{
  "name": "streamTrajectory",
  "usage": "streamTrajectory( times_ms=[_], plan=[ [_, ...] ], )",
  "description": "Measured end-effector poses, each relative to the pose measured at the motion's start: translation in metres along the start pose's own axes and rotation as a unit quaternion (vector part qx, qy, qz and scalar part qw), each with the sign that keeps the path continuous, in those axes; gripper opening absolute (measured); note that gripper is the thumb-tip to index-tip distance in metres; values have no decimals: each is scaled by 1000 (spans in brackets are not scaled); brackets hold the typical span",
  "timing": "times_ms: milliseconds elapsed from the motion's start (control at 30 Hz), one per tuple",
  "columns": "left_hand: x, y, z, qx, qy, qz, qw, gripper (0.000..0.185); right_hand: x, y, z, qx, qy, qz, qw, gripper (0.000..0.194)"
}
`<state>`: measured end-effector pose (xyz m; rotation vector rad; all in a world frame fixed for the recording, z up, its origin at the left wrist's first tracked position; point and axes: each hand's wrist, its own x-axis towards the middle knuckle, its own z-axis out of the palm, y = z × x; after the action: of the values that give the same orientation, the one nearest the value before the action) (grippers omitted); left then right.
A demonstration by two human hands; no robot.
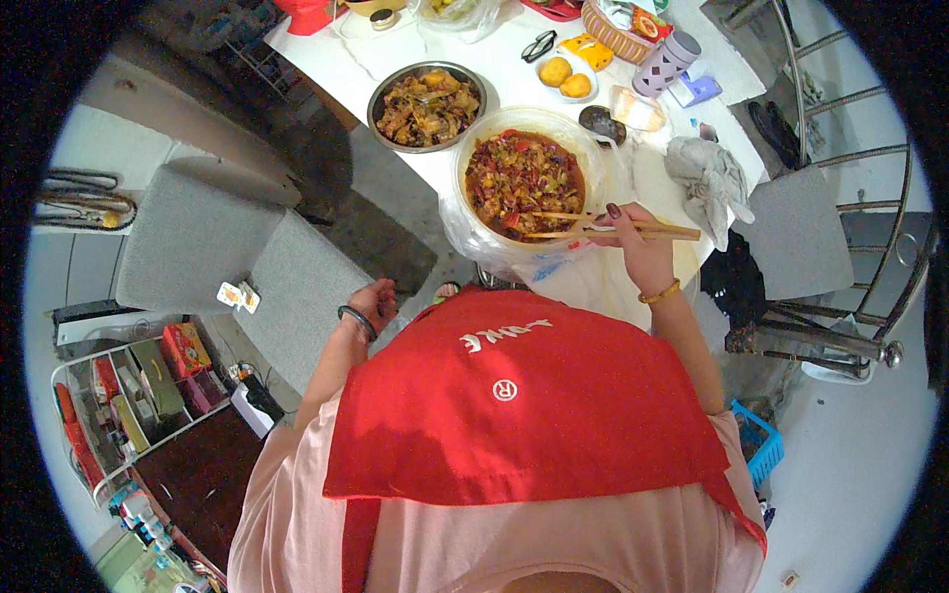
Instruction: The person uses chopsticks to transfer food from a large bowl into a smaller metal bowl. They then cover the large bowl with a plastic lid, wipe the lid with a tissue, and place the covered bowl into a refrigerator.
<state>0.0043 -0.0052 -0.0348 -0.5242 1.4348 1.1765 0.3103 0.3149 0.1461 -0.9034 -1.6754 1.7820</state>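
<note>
My right hand (632, 241) grips a pair of wooden chopsticks (671, 231), tips down in the food near the bowl's lower side. The large translucent plastic bowl (604, 159) holds chunks of food in dark red sauce with chopped peppers (523, 174). Crumpled clear plastic film (463, 230) hangs around its outside. Behind it to the left stands a steel bowl (376, 133) of browned, cooked food pieces (426, 107). Down at my left side, my left hand (374, 304) hangs beside a grey chair (304, 274), fingers loosely curled; whether anything is in them is hard to see.
On the white table (348, 55) are eyeglasses (539, 46), a dish with two round yellow items (567, 78), a lilac tumbler (667, 63), a woven basket (615, 37) and a grey cloth (708, 178). Another chair (801, 230) stands to the right.
</note>
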Motion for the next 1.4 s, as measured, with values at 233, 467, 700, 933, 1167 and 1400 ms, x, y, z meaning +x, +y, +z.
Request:
streamTrajectory(
  times_ms=[233, 467, 700, 933, 1167, 1400],
  plan=[
    [-8, 0, 2, -33, 2, 8, 999, 10, -5, 14, -12, 30, 92, -17, 995, 25],
    [-6, -4, -4, -1, 3, 3, 1000, 11, -8, 32, -20, 142, 152, 4, 978, 27],
    [-4, -3, -4, -26, -2, 3, 1000, 10, -6, 30, -23, 228, 163, -10, 960, 29],
    [-5, -6, -13, -19, -18, 2, 1000, 9, 0, -1, -24, 90, 127, -13, 988, 26],
    [-13, -7, -27, 18, 7, 12, 1000, 15, 8, -30, -14, -71, 27, 5, 997, 23],
    [-6, -15, -29, -16, 5, 25, 1000, 16, 9, -19, -18, -17, 68, 28, 997, 25]
  ],
)
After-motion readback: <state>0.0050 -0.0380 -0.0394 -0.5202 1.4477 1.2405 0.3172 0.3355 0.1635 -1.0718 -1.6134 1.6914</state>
